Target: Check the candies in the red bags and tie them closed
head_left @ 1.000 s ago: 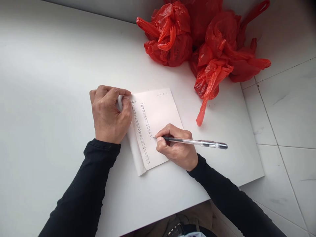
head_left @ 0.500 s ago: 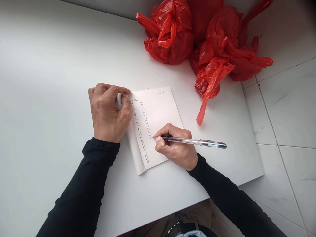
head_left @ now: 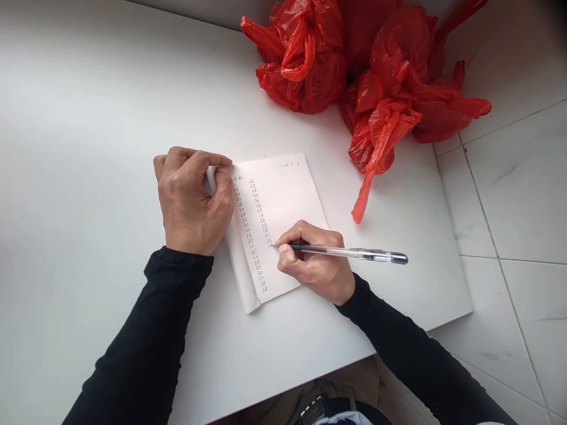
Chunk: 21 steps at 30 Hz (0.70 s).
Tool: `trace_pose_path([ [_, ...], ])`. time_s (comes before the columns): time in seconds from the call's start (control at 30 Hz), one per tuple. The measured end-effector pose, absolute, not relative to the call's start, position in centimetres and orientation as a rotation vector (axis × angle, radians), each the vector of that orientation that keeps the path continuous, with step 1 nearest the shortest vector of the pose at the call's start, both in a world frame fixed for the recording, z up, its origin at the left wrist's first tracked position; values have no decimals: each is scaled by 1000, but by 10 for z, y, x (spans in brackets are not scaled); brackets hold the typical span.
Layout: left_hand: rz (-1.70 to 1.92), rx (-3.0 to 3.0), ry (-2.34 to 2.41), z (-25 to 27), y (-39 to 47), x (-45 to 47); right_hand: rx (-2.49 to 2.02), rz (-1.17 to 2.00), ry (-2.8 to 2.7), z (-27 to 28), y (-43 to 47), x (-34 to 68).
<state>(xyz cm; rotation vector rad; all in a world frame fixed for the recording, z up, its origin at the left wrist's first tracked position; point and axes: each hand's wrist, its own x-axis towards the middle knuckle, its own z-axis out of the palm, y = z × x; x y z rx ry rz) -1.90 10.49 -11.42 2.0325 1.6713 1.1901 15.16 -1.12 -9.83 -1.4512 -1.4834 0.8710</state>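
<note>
A notebook (head_left: 292, 200) lies open on the white table, its page carrying two handwritten columns of numbers and a small note at the top right. My left hand (head_left: 195, 200) is closed at the notebook's upper left edge, thumb and forefinger gripping the folded-back side while the other fingers curl under. Between the thumb and fingers of my right hand (head_left: 319, 260) is a clear-barrelled pen (head_left: 349, 252). Its tip touches the page at the lowest number of the second column. The heel of that hand rests over the notebook's lower right part.
Several knotted red plastic bags (head_left: 305, 65) are heaped at the back right of the white table (head_left: 88, 147); what they contain is hidden. One bag's twisted handle (head_left: 370, 183) points toward the notebook. Beyond the table's right edge is a tiled floor (head_left: 522, 206).
The lowest number in the second column has gained a stroke and now reads 26. The pen and both hands stay almost in place; the view has shifted slightly.
</note>
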Motion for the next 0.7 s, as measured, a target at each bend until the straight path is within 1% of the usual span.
trace_pose_path([
  [0.23, 1219, 1982, 1659, -113, 105, -19, -1379, 998, -1312, -96, -16, 157],
  [0.37, 1263, 1937, 1640, -113, 107, -23, -1432, 973, -1294, -87, -26, 169],
  [0.5, 1384, 1757, 1597, -113, 109, -32, -1702, 853, -1304, -81, -47, 205],
  [0.63, 1554, 1509, 1578, -117, 110, -41, -2125, 694, -1381, -89, -66, 264],
  [0.7, 1609, 1409, 1582, -119, 103, -44, -2223, 644, -1371, -94, -70, 292],
])
